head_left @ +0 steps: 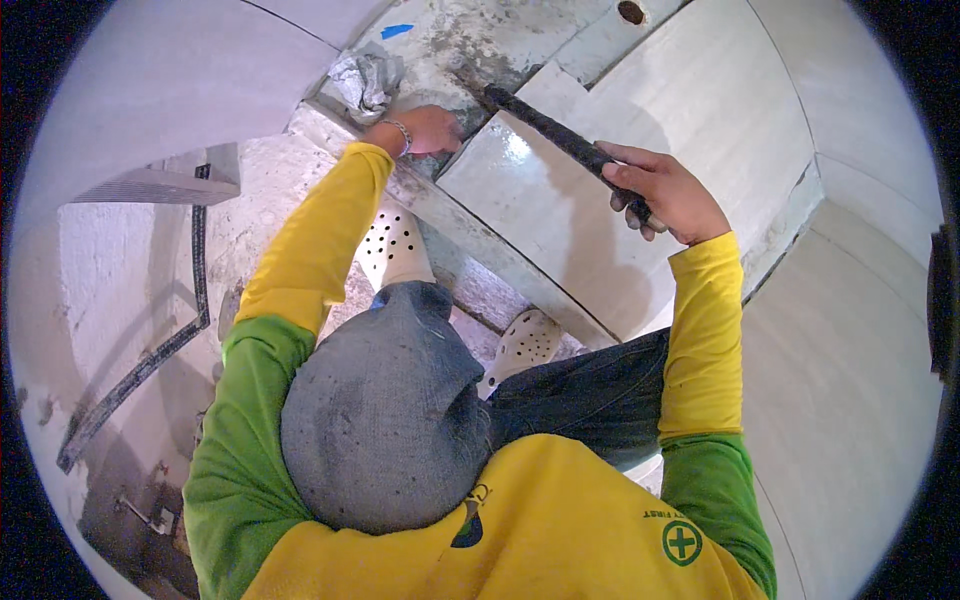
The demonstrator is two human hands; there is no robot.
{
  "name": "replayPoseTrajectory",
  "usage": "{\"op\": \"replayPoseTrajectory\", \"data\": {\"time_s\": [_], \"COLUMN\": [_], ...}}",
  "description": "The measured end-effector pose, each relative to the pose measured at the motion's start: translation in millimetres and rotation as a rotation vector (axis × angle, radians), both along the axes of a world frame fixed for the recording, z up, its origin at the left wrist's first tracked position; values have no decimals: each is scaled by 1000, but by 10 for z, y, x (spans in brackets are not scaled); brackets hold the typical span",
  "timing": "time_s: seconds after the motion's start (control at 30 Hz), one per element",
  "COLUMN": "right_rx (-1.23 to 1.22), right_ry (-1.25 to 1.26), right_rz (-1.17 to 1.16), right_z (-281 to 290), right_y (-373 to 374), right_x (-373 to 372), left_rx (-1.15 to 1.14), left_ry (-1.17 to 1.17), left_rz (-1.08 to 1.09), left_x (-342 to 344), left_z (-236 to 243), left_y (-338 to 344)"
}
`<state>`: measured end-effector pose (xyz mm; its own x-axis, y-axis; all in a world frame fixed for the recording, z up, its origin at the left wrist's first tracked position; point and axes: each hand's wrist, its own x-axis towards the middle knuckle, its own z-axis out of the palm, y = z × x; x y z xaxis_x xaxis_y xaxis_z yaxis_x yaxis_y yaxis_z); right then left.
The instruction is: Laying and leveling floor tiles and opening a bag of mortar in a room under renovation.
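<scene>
Pale tile (540, 220) lies flat before the person, a long dark rod (550, 130) slanting over it, its near end wrapped in the right hand's (665, 190) fingers, while the left hand (430, 130) angles down just beside the tile's left corner, its opening and grip impossible to tell, a blue scrap (397, 31) beyond.

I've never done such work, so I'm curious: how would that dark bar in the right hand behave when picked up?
The dark bar is probably stiff: the right hand holds it near one end, yet it looks straight. Its rough-looking surface seems unlikely to be slippery. Being long and slim, it might feel tip-heavy held that way.
</scene>
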<state>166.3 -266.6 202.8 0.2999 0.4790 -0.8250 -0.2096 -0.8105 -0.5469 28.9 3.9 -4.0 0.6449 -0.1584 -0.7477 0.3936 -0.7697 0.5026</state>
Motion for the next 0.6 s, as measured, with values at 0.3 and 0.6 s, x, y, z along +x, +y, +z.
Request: {"op": "replayPoseTrajectory", "data": {"time_s": [0.3, 0.6], "right_rx": [98, 257], "right_ry": [21, -32], "right_rz": [-51, -189], "right_z": [-143, -384], "right_y": [-118, 14], "right_x": [13, -243], "left_rx": [-155, 162], "left_ry": [-171, -241], "left_rz": [338, -181], "left_x": [102, 118], "left_z": [-42, -62], "left_y": [-99, 19]}}
